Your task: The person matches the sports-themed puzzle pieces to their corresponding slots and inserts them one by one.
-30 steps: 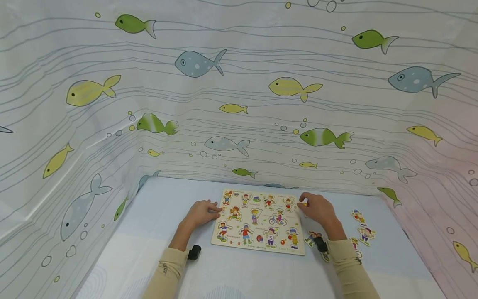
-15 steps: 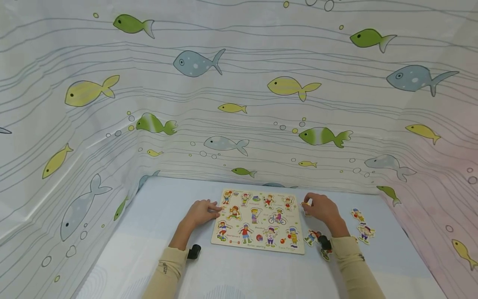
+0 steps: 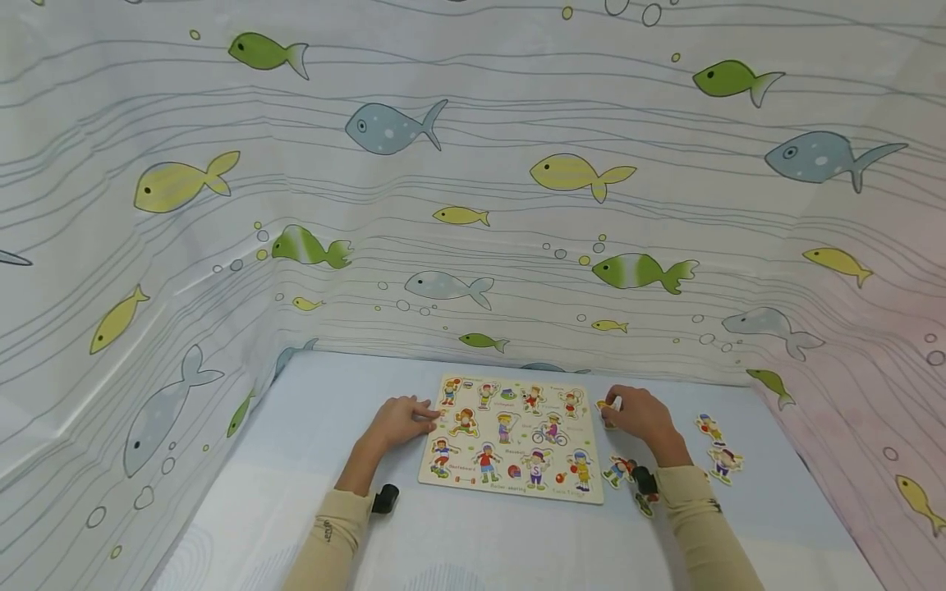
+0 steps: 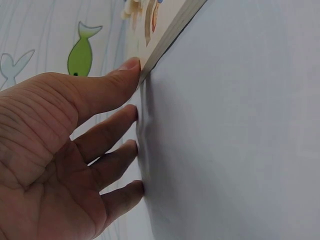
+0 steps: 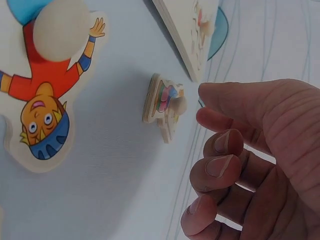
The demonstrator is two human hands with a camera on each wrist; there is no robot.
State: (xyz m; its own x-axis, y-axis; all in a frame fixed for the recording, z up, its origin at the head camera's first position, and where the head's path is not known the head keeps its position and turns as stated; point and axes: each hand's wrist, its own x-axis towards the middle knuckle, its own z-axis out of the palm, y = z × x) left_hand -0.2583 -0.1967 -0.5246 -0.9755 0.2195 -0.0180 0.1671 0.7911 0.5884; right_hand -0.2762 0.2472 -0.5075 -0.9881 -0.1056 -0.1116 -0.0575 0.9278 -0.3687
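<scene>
A pale wooden puzzle board [image 3: 487,423] printed with sporting children lies on the table. My left hand [image 3: 402,420] is at its left edge; in the left wrist view the thumb [image 4: 122,82] touches the board's edge and the fingers are spread below it. Just right of the board, a small knobbed puzzle piece [image 5: 161,97] sits on the table, its round wooden knob facing the right hand. My right hand [image 3: 639,414] hovers beside this piece with loosely curled fingers and nothing in them. In the right wrist view a gap shows between the fingertips and the knob.
Several puzzle pieces lie to the right: a boy with a ball [image 3: 707,428], a purple-capped figure [image 3: 724,465], and more near the right wrist, including a red-shirted figure [image 3: 617,470]. A fish-printed sheet [image 3: 473,246] walls the table's back and sides.
My right hand has drawn a little to the right, away from the board. The puzzle piece it pinched was set down beside the board and let go. The left hand stays put.
</scene>
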